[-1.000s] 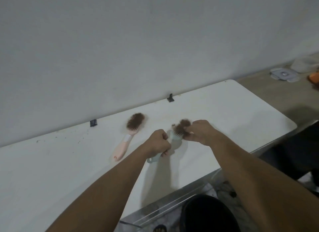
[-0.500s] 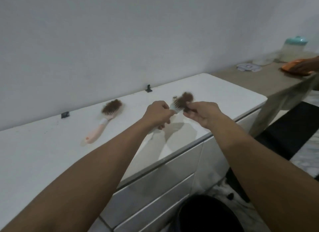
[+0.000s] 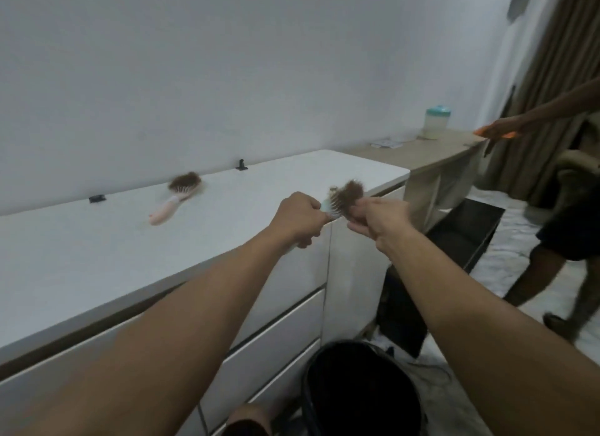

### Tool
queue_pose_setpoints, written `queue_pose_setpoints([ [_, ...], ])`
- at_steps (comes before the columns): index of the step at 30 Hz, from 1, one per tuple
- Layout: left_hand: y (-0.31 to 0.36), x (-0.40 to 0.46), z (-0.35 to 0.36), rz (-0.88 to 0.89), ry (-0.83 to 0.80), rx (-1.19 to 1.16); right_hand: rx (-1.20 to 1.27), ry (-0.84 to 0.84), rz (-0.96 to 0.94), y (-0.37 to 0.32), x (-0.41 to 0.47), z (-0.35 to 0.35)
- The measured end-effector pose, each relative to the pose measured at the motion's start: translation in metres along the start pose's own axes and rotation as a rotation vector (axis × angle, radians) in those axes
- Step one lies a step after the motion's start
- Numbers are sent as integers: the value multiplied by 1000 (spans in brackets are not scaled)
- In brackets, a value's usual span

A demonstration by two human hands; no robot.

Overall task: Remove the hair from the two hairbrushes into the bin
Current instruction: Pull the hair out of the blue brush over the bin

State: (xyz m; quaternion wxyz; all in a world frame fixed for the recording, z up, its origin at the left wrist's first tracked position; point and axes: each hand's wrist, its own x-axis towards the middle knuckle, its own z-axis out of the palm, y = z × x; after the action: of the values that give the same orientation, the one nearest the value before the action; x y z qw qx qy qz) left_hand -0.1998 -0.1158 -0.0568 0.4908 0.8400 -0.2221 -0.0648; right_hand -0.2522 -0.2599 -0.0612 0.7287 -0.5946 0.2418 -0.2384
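Two hands pull hair off a pale green brush above a black bin.

Head view: in the centre of the frame the left hand (image 3: 300,216) is closed in a fist on the handle of the mint hairbrush (image 3: 331,207), and the right hand (image 3: 378,218) has its fingers (image 3: 357,208) pinched on the fluffy brown hair clump (image 3: 350,192) at the bristles. Left of centre, the pink hairbrush (image 3: 173,202), an oval head full of brown hair, lies on the smooth white surface (image 3: 97,241). The round black bin (image 3: 360,387) stands on the floor at the bottom of the frame. At the right edge another person's hand (image 3: 500,130) holds something orange.
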Motion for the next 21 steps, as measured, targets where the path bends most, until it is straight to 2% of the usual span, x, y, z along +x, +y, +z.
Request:
queue_pose_setpoints([
  [6,-25,-39,36,-32,-103,-36,-146,4,33,29,-36,-41],
  [14,-77,-57,88,-131,-163,-72,-381,100,-14,95,-46,-66],
  [21,-124,-58,133,-188,-270,-77,-420,36,102,151,-41,-98],
])
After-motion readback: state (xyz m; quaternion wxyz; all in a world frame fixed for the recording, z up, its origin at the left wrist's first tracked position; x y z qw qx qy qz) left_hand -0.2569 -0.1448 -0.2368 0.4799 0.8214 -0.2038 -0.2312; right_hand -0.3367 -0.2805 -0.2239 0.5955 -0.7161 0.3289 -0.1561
